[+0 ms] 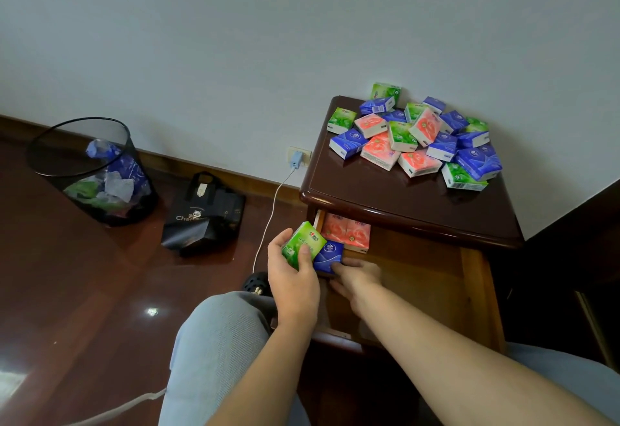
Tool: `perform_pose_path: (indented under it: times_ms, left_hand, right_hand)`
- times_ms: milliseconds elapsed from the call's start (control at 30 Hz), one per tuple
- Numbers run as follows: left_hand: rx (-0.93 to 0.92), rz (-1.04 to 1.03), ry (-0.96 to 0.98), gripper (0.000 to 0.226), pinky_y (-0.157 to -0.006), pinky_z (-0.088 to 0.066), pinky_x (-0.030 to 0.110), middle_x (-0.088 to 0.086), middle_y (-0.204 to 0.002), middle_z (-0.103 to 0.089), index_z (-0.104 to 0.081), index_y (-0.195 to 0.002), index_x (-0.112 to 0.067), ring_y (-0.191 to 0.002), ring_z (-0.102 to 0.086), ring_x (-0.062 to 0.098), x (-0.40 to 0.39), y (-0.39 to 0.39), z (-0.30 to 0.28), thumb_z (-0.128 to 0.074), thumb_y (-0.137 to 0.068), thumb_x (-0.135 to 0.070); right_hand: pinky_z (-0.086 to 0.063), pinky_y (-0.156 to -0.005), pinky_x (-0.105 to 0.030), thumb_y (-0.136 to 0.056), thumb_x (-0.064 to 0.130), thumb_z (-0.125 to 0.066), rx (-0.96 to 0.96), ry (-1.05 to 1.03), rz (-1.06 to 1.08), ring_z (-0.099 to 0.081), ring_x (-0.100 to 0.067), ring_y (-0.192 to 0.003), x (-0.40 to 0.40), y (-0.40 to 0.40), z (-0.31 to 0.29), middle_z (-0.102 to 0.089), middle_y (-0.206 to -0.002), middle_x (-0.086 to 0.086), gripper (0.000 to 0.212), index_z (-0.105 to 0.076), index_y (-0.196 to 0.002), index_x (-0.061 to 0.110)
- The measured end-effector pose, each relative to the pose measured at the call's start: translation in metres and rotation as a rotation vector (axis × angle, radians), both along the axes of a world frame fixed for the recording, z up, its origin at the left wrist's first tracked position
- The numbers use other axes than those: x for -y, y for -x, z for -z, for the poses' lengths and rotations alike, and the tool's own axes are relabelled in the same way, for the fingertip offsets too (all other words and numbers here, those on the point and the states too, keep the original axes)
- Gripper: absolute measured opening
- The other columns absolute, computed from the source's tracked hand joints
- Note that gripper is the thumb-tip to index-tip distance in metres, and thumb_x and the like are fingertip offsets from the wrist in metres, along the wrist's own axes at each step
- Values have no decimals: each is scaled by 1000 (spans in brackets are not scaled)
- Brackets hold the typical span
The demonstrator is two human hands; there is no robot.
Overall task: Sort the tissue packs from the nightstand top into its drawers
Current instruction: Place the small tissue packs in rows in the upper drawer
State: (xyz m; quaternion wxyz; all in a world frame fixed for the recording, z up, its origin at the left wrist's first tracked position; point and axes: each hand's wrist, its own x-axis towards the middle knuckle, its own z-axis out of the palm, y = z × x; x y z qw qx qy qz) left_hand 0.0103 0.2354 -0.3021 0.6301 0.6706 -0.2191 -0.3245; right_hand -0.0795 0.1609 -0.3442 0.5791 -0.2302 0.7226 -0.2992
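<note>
Over the open top drawer [419,278], my left hand [292,278] grips a green tissue pack [302,244] — my right hand [357,276] holds a blue tissue pack [328,256].

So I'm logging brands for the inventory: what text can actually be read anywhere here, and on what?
"Cha", the rest hidden by a fold: white print on the black tote bag on the floor.
Red logo on the green pack in the left hand: too blurred to read.
White logo on the blue pack at the right hand: too small.
Packs piled on the nightstand: print illegible.
</note>
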Motion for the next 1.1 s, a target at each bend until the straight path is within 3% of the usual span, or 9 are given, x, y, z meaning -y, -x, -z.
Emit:
perform_pose_path:
  times_ms: [233,333,400,533,667,767,900,1000,1100]
  left_hand:
    - [-64,37,25,41,-71,-59,15,-11,-112,-70,-50,-130,-35,-98,-70,-7,-1,3,0,-70,-98,-20]
    - [-1,94,13,34,-74,-60,19,-11,-117,-69,-54,-136,-35,-102,-70,0,-1,4,1,-62,-104,-28]
    - [21,134,-4,37,-77,-59,20,-12,-121,-68,-54,-144,-33,-105,-68,3,-1,4,1,-55,-106,-33]
    - [46,138,-4,31,-75,-57,17,-13,-117,-67,-57,-138,-33,-101,-66,-3,-2,5,-1,-54,-107,-32]
    - [34,162,33,15,-74,-59,21,-8,-107,-71,-63,-116,-31,-95,-70,0,-2,7,-2,-65,-101,-30]
    - [108,197,1,8,-74,-56,20,-8,-100,-70,-69,-101,-30,-94,-69,4,-3,9,-2,-64,-101,-36]
    - [268,222,-138,10,-98,-40,36,-23,-101,-64,-66,-97,-42,-111,-51,5,-1,9,1,-62,-100,-32]
    - [484,301,-281,30,-97,-23,34,-38,-102,-51,-60,-101,-47,-114,-32,0,0,8,3,-61,-95,-17]
    - [628,423,-295,38,-93,-15,28,-33,-108,-49,-64,-104,-44,-113,-27,1,1,13,6,-58,-91,-9]
  right_hand:
    - [-58,-65,-37,-98,37,-67,-115,71,-50,-67,-21,-82,-1,17,-22,-72,-96,-4,15,-66,-100,22]
    - [-59,-59,-31,-99,54,-61,54,223,-138,-75,-14,-75,-3,27,-45,-79,-86,7,31,-72,-107,25]
    - [-60,-65,-31,-97,59,-61,223,210,-275,-79,-18,-87,-4,35,-58,-81,-100,6,39,-72,-115,27]
    - [-62,-87,-41,-89,40,-79,342,117,-473,-74,-31,-110,-6,49,-63,-77,-118,-9,44,-71,-128,19]
    - [-60,-95,-46,-81,24,-86,439,78,-454,-75,-29,-111,-10,53,-57,-77,-119,-11,53,-69,-129,13]
    - [-63,-86,-46,-87,28,-82,500,65,-250,-77,-31,-105,-9,58,-54,-78,-115,-14,43,-69,-125,13]
    - [-63,-58,-36,-84,34,-87,116,33,-118,-78,-27,-83,-11,66,-45,-76,-103,-11,43,-64,-116,19]
    - [-59,-48,-32,-88,20,-83,-6,27,-100,-75,-29,-84,-10,68,-29,-69,-110,-14,44,-56,-123,16]
    - [-60,-48,-30,-89,4,-79,9,61,-64,-73,-28,-85,-10,65,-15,-66,-115,-14,43,-53,-122,13]
